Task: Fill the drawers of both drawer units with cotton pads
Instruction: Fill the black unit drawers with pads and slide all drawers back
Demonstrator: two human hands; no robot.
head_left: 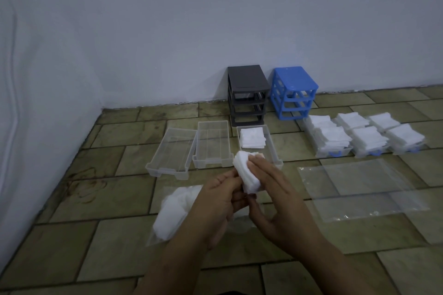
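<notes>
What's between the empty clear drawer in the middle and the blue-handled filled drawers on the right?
In the head view, a clear drawer partly filled with cotton pads, then bare floor tiles.

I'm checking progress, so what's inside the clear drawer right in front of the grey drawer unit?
A stack of white cotton pads fills the drawer's far half. Its near end is hidden behind the held pads.
</notes>
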